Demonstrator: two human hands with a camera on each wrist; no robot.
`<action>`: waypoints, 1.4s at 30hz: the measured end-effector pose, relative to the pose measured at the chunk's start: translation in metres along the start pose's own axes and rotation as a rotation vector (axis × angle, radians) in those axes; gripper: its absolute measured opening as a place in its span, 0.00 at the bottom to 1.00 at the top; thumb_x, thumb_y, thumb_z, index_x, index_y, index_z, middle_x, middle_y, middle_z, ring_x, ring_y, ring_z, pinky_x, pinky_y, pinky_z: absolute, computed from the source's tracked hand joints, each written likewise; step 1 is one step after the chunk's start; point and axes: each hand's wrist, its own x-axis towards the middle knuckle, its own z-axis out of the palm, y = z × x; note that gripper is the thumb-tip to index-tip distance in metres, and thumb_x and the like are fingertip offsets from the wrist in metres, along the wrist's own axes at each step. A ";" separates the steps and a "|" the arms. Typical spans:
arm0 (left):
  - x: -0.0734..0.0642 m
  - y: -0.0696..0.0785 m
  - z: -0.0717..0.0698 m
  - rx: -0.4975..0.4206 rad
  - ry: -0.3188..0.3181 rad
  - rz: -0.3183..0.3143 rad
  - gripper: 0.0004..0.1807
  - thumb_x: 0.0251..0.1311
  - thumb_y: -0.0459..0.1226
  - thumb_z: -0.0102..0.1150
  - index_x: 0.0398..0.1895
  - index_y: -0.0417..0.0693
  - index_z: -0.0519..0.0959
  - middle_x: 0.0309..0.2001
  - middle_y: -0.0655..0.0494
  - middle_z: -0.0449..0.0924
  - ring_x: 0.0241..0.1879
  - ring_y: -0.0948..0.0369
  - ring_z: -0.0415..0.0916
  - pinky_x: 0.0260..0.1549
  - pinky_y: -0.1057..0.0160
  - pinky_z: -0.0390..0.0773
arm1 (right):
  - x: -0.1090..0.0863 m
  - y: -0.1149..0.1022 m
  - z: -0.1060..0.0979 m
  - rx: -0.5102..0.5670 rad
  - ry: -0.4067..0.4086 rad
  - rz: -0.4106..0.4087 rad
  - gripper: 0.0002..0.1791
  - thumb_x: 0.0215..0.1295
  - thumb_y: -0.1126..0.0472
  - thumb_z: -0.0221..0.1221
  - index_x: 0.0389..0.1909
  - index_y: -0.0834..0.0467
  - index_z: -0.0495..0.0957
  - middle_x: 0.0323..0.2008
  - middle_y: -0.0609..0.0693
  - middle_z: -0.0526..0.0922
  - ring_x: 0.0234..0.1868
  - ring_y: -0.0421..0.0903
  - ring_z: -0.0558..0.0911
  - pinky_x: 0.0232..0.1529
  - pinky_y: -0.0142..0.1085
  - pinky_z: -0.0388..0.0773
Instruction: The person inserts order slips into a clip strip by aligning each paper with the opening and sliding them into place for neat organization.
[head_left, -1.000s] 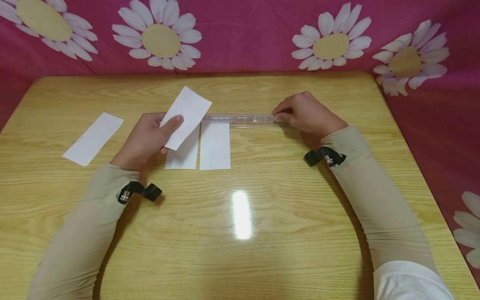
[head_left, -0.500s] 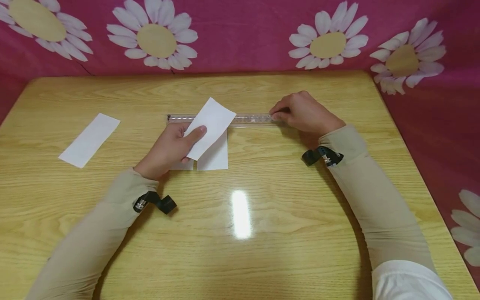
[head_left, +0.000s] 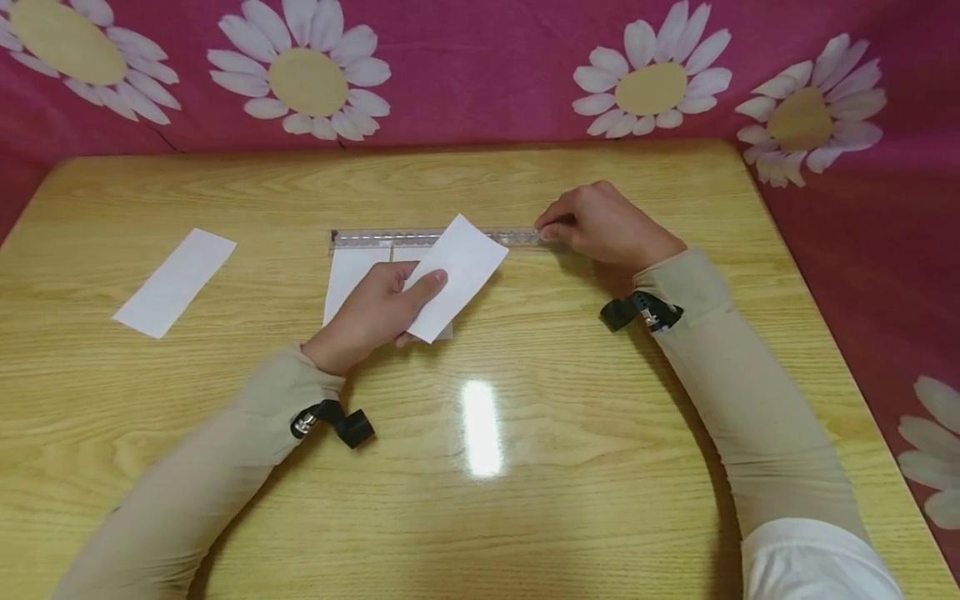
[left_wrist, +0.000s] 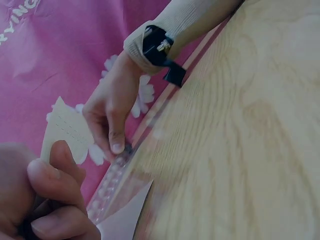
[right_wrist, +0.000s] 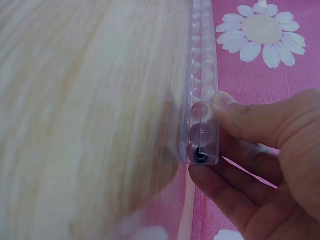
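My left hand [head_left: 375,312] holds a white paper card [head_left: 465,267] tilted above the table, thumb on its upper face. In the left wrist view, a dashed line shows on the held card [left_wrist: 67,125]. My right hand [head_left: 600,221] pinches the right end of a clear plastic ruler [head_left: 506,235] with round shapes along it. The ruler lies across the top edges of two white paper strips, the left strip [head_left: 347,279] and the right strip [head_left: 412,252]. My left hand and its card hide most of the right strip. The right wrist view shows the ruler's end [right_wrist: 202,132] between thumb and fingers.
Another white paper strip [head_left: 176,283] lies slanted at the left of the wooden table [head_left: 570,450]. Behind the table's back edge hangs a pink cloth [head_left: 480,75] printed with large daisies. A bright light reflection [head_left: 482,429] shows on the tabletop.
My left hand has carried its card to the right and a little nearer, uncovering the ruler's left end and part of the left strip. My right hand keeps its pinch on the ruler.
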 end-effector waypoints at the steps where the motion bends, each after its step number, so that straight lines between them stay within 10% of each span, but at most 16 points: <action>1: 0.000 0.001 0.002 0.004 -0.003 0.001 0.22 0.69 0.58 0.48 0.49 0.52 0.79 0.23 0.57 0.81 0.10 0.62 0.64 0.12 0.65 0.68 | 0.000 0.000 0.000 0.002 -0.001 0.000 0.12 0.67 0.56 0.61 0.47 0.54 0.86 0.47 0.53 0.88 0.51 0.49 0.85 0.55 0.44 0.80; 42: 0.013 0.020 0.056 -0.159 -0.232 0.008 0.19 0.72 0.54 0.43 0.43 0.56 0.82 0.20 0.57 0.80 0.09 0.60 0.59 0.16 0.66 0.69 | 0.000 -0.001 0.001 0.016 0.007 0.009 0.11 0.66 0.58 0.62 0.47 0.54 0.86 0.46 0.53 0.88 0.49 0.49 0.85 0.54 0.45 0.81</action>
